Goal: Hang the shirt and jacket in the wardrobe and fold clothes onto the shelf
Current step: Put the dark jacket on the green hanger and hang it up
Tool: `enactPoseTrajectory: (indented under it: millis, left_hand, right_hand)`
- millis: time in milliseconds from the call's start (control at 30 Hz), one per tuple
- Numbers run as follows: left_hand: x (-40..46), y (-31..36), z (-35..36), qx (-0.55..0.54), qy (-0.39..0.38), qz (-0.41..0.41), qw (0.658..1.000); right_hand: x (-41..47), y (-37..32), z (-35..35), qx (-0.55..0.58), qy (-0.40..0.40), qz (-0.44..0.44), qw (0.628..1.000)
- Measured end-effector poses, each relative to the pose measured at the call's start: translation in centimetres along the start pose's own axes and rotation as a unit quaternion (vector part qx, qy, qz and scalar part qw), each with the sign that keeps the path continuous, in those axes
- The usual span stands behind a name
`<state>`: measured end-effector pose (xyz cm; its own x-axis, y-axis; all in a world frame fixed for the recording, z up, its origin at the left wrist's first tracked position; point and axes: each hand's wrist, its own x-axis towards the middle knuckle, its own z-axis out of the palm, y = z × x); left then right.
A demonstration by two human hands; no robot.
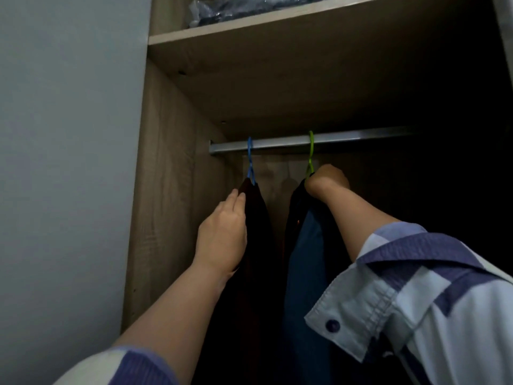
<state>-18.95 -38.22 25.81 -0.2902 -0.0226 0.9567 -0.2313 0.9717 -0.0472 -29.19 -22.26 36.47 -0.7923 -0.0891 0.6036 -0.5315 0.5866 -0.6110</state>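
inside the wardrobe point(172, 190), two garments hang from the metal rail point(347, 140). the dark garment point(255, 245) hangs on a blue hanger point(250, 162) at the left; the left hand point(222, 234) rests its straight fingers against that garment's shoulder. the darker jacket with blue fabric point(302, 259) hangs on a green hanger point(311, 154), and the right hand point(327, 182) is curled round its neck just under the hook (fingers themselves hidden). on the shelf point(249, 26) above lies a plastic-wrapped bundle point(236, 6).

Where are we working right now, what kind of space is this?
Most likely a bedroom wardrobe: a metal rail carries two hangers with dark clothes, a wooden shelf sits above, and a plain wall is beside it.
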Motion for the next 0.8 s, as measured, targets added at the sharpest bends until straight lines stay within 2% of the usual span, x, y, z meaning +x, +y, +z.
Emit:
enactPoseTrajectory:
  millis: [233,400,600,700,800]
  left_hand:
    - [-0.4,0.7,-1.3,0.016,-0.045,-0.005,0.999]
    - [-1.7,1.9,-3.0,0.021,-0.084,-0.008,0.996]
    - [-5.4,4.0,-5.1,0.003,-0.121,-0.063,0.991]
    - [-7.8,4.9,-6.8,0.008,-0.151,-0.076,0.986]
    - [-10.2,5.7,-9.1,0.037,-0.172,-0.080,0.981]
  right_hand:
    - [-1.7,-0.4,-0.4,-0.015,-0.028,0.006,0.999]
    - [-4.5,0.2,-0.2,-0.015,-0.002,0.002,1.000]
    - [-10.3,2.7,0.4,-0.037,-0.018,-0.049,0.998]
    - [-13.7,4.3,0.5,-0.106,0.033,-0.087,0.990]
    - [-17.6,6.1,0.8,-0.170,0.107,-0.171,0.965]
